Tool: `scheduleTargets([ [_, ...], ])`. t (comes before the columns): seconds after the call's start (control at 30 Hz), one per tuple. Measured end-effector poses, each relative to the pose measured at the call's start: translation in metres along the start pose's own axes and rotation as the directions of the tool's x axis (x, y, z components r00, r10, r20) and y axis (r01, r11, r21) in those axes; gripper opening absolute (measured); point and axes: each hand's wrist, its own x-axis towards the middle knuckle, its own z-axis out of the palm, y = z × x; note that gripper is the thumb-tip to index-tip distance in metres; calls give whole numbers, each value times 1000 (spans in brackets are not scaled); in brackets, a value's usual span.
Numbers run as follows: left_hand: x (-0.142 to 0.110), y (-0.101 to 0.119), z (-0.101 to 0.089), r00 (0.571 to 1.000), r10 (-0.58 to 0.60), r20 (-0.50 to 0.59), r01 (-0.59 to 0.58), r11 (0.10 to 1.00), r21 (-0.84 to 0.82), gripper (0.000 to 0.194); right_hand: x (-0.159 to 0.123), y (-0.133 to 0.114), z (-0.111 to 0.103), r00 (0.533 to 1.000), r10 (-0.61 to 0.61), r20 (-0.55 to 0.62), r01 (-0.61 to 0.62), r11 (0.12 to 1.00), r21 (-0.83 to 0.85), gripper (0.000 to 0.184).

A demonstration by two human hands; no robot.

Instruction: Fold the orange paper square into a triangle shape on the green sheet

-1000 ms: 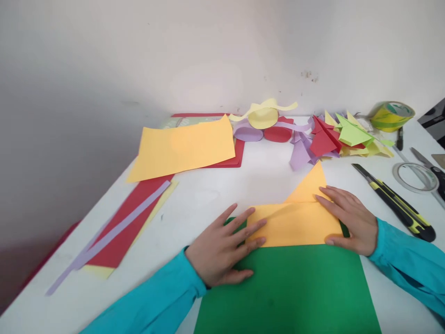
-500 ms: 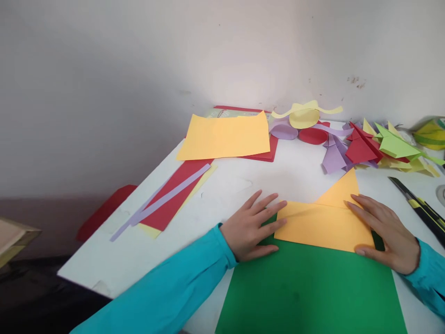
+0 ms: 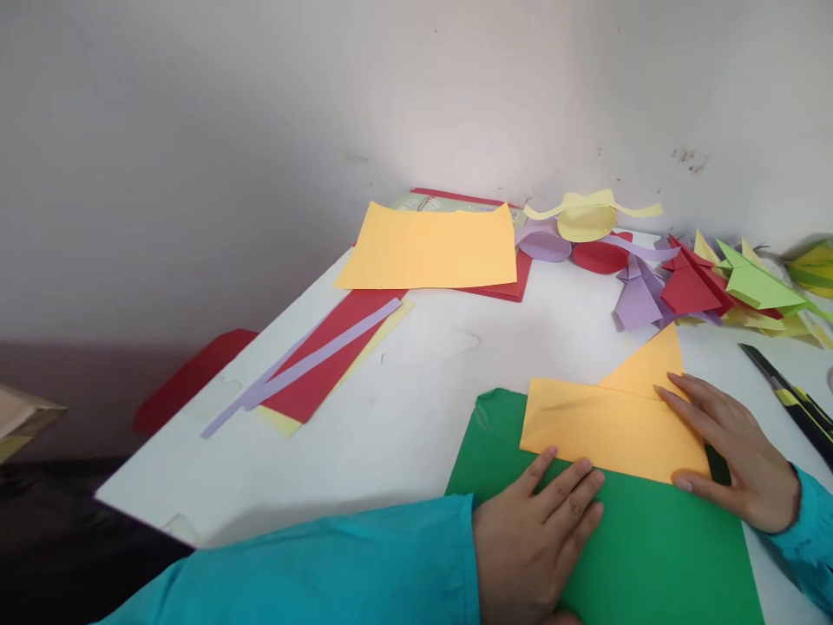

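Two open hands (image 3: 543, 529) pressing orange paper (image 3: 612, 430) and green sheet (image 3: 657, 547), white table (image 3: 416, 382), pale wall (image 3: 260, 104) behind.

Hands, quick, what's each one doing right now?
Left hand: open, palm down on the green sheet, holding nothing.
Right hand: open, fingers resting on the folded orange paper.

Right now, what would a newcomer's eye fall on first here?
Probably the bright orange folded paper on the green sheet, with the left hand at its near edge and the right hand on its right end. Next, perhaps, the other orange sheet towards the table's back, and the colourful heap of folded papers at back right.
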Motion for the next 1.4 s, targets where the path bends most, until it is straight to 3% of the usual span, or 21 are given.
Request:
scheduleTargets([
  [0.27,0,2,0,999,-47,-13,47,999,24,75,-1,1,0,1000,0,4,0,1000,6,79],
  [0.43,-1,-9,-7,998,-19,56,21,999,-43,68,0,1,-1,1000,-4,6,4,1000,7,78],
  [0.6,-3,-16,-15,992,-95,84,103,990,-97,90,0,0,-1,1000,0,6,0,1000,14,79],
  [0.7,-3,-10,-12,993,-121,-14,120,991,-54,74,0,-1,-1,1000,12,10,-12,1000,19,79],
  [0.83,-4,7,-5,979,-23,-201,17,999,-29,40,0,-2,-2,1000,17,4,-17,999,46,77],
  [0.87,-5,10,-3,973,-57,-223,52,998,-31,35,0,-2,-3,1000,21,1,-21,998,54,77],
  [0.97,-5,14,-2,983,-110,-146,105,993,-47,41,0,-4,-4,999,43,-5,-43,996,74,79],
  [1.1,-3,12,-2,967,-176,-185,170,984,-46,38,2,-11,-9,997,51,-52,-45,994,104,77],
  [1.23,-1,9,-4,971,-192,-142,185,981,-58,40,2,-29,-9,983,-123,-138,125,992,5,51],
  [1.33,0,6,-7,985,-159,-70,154,985,-73,49,-1,-43,-3,946,-313,-87,305,948,-88,45],
  [1.4,0,4,-9,989,-145,-39,143,988,-62,51,-3,-49,2,932,-359,-57,352,931,-96,44],
])
